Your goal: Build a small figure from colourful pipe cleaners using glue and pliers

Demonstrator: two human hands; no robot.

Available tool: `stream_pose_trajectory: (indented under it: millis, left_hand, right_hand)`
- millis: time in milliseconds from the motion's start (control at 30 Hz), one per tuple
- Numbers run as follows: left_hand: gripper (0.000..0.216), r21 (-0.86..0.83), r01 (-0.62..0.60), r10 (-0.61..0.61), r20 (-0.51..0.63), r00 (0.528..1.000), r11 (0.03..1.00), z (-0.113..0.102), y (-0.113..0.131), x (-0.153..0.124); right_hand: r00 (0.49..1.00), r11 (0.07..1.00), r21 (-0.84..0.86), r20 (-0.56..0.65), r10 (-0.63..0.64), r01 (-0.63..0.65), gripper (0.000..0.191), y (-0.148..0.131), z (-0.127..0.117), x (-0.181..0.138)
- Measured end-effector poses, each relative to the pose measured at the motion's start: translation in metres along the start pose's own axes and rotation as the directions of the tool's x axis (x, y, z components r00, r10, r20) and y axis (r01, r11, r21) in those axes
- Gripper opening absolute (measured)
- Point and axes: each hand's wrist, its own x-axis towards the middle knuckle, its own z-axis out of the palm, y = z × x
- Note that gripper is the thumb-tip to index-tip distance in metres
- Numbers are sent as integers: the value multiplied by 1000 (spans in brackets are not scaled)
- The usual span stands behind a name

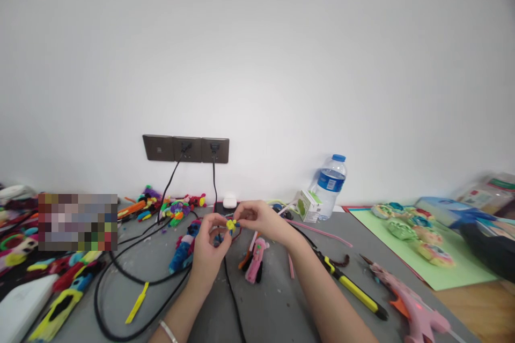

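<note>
Above the middle of the grey table, my left hand [212,238] pinches a small yellow fuzzy piece [230,225] that looks made of pipe cleaner. My right hand [257,218] meets it from the other side, its fingers closed at a small bluish bit on the piece's edge, too small to name. Just below the right hand lies a pink fuzzy figure [256,261] with orange and black parts. A blue fuzzy figure [182,252] rests left of the left hand. Nearer the front lies a short yellow strip [137,303].
Black cables [98,300] loop over the table from the wall sockets [185,149]. On the right are yellow-black pliers [354,290], a pink glue gun [414,305] and green paper [462,273]. A water bottle [330,187] and small box [308,207] stand behind.
</note>
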Motion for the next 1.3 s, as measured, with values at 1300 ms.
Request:
stream_pose_trajectory:
  millis: [1300]
  left_hand:
    - [16,-1,-30,30,-23,999,1000,-4,-3,2]
  right_hand:
    - [998,998,45,30,-49,47,18,-3,5,-1]
